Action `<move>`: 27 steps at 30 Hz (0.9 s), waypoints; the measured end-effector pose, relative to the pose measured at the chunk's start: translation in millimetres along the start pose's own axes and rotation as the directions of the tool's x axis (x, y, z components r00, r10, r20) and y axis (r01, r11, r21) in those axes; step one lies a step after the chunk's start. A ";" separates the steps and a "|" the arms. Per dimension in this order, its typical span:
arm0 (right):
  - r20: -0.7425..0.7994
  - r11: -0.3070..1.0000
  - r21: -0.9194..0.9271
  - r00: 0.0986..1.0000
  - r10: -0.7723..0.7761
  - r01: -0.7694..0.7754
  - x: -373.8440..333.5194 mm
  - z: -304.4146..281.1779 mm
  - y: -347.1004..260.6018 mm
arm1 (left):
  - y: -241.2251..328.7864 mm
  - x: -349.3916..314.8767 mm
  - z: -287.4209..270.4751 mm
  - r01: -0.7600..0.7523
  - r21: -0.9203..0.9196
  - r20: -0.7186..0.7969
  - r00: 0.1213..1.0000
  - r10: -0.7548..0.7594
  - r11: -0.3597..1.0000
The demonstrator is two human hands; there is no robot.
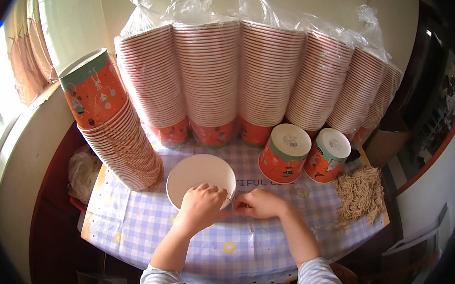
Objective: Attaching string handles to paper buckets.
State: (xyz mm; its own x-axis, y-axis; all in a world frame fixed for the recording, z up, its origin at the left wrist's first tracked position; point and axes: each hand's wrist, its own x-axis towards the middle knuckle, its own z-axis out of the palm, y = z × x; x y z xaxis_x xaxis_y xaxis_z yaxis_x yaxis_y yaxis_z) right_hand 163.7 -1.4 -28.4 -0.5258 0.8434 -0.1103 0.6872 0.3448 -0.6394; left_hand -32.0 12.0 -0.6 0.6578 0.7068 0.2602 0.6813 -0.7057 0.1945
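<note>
The bucket [196, 172] points mouth-up, long axis roughly upright, at the curled left hand [202, 206]; the right hand [260, 203] bunches just rightward; I cannot tell what either grips.

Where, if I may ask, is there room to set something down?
Bare tablecloth lies between the left forearm and leftmost cup stack, between the right forearm and string heap, and between both forearms. Bagged cup stacks crowd the back.
</note>
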 end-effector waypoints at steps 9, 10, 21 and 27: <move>0.102 0.996 0.091 0.995 -0.014 0.005 8.0 34.5 -2.5 | -18.3 -19.9 -2.4 0.084 0.111 -0.090 0.993 -0.075 0.990; 0.107 0.996 0.092 0.994 -0.021 0.011 8.6 43.8 -1.6 | -21.2 -23.1 -2.6 0.093 0.114 -0.090 0.993 -0.083 0.989; -0.411 0.960 0.236 0.911 -0.040 0.148 -0.9 123.1 5.3 | -3.6 -85.9 55.4 0.213 -0.531 -0.407 0.784 -0.468 0.820; -0.533 0.972 0.079 0.834 -0.144 0.219 -11.3 130.2 -5.6 | 21.3 -94.9 108.8 0.259 -0.864 -0.099 0.755 -0.649 0.433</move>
State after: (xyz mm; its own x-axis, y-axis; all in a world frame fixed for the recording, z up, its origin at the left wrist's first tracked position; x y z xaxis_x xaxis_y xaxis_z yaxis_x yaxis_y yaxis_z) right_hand 100.5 -66.5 -122.7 -0.2700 0.8731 0.4060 0.5134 0.4873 -0.7064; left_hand -45.0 -64.8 -124.0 0.0228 0.9863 0.1636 0.1878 -0.1650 0.9683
